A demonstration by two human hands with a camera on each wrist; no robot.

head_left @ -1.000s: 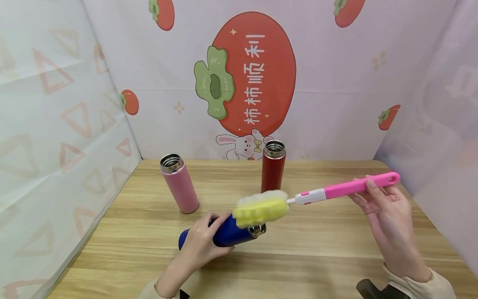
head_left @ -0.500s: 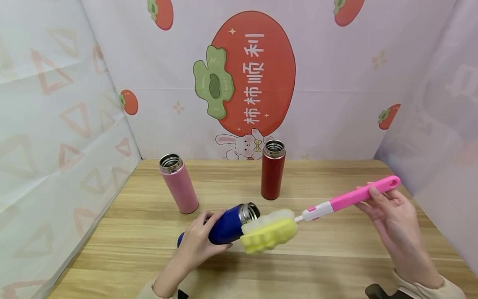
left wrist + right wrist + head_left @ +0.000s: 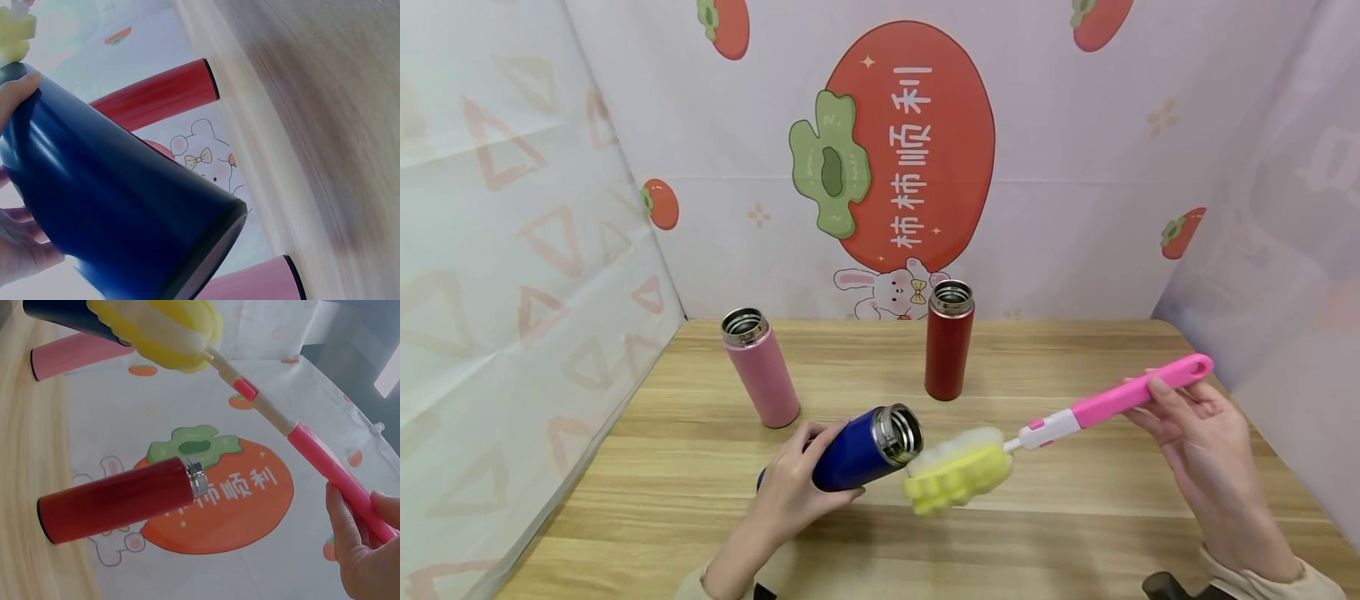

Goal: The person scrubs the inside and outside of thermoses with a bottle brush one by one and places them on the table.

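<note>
In the head view my left hand grips a blue vacuum flask, tilted with its open steel mouth toward the right. My right hand pinches the pink handle of a bottle brush. The brush's yellow and white sponge head hangs just right of the flask's mouth, outside it; whether they touch I cannot tell. Seen from the left wrist, the blue flask has its base raised off the table. The right wrist view shows the sponge head in front of the blue flask.
Behind the hands, a lidless pink flask stands at left. A lidless red flask stands farther back, right of it. The wooden table ends at a printed cloth backdrop, with cloth walls on both sides.
The brush head has moved down and right, away from over the flask. The blue flask's mouth has tipped up and turned toward the camera. The pink and red flasks stay put.
</note>
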